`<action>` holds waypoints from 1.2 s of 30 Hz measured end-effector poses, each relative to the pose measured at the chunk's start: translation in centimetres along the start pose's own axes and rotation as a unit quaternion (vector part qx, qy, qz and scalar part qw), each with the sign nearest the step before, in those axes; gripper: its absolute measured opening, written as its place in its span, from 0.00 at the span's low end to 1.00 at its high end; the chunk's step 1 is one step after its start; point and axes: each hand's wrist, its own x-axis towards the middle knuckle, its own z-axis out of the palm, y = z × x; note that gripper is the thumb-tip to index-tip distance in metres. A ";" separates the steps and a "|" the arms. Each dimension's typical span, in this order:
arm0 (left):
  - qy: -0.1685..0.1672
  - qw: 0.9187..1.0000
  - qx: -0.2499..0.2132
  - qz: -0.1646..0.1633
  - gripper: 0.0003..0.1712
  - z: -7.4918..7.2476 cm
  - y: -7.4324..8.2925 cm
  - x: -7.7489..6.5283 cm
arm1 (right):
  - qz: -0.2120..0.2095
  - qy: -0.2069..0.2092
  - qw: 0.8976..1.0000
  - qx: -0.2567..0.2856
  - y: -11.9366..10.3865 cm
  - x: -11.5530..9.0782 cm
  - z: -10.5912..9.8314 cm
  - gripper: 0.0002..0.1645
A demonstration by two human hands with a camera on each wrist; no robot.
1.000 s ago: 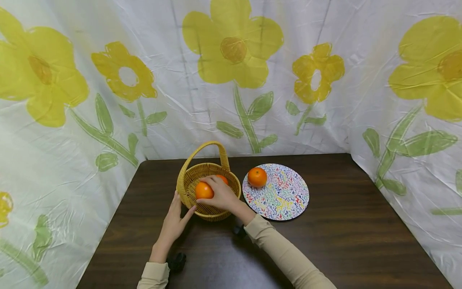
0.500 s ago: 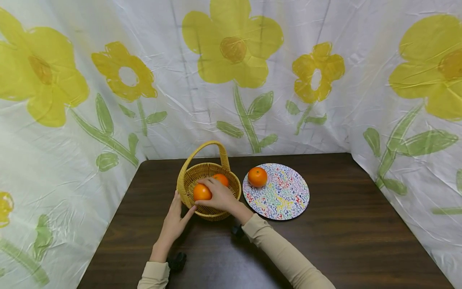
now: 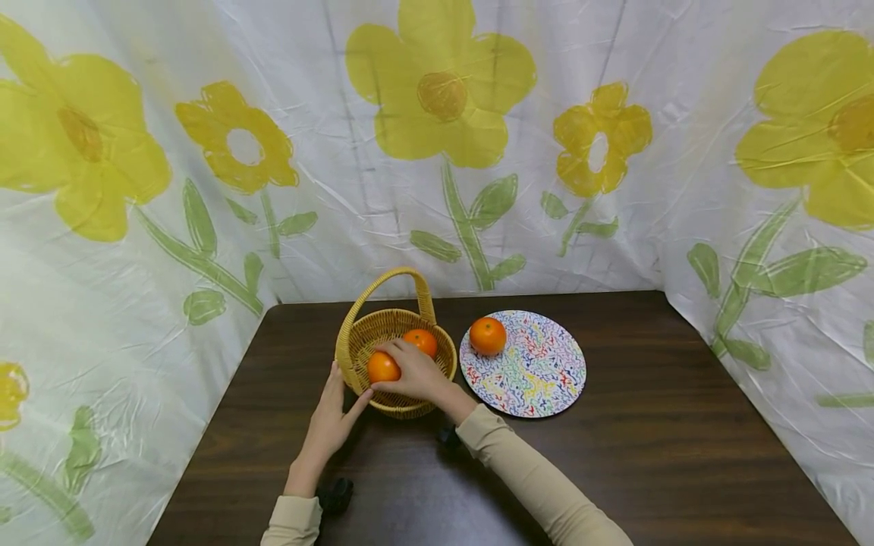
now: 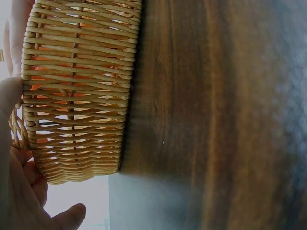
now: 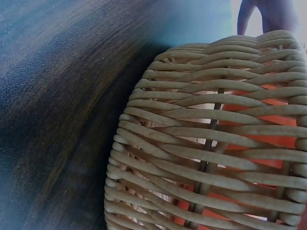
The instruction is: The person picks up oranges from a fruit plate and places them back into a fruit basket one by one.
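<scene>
A yellow wicker basket [image 3: 365, 330] with a tall arched handle stands on the dark table. My left hand [image 3: 328, 417] holds its left side, thumb at the front rim and fingers by the handle's base; the left wrist view shows the thumb on the rim [image 4: 29, 86]. Inside the basket, my right hand [image 3: 413, 373] grips an orange [image 3: 383, 367] from above and the right. Behind that hand lies a second orange [image 3: 420, 343]. In the right wrist view, the basket's woven wall [image 5: 230, 143] hides most of the fruit.
To the right of the basket lies a round plate [image 3: 539, 371] with a multicoloured squiggle pattern. A third orange [image 3: 488, 336] sits at its left edge. The brown wood-grain table [image 3: 655, 455] reaches back to a white curtain [image 3: 328, 250] printed with yellow flowers.
My right hand has shifted slightly left and lower in the basket with its orange, uncovering more of the orange behind it. The left hand, the basket and the plate have stayed put.
</scene>
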 end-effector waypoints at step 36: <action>0.014 1.000 -0.010 0.010 0.46 0.1 -0.1 0.1 | -0.011 -0.022 0.999 -0.042 -0.3 0.0 0.3 0.39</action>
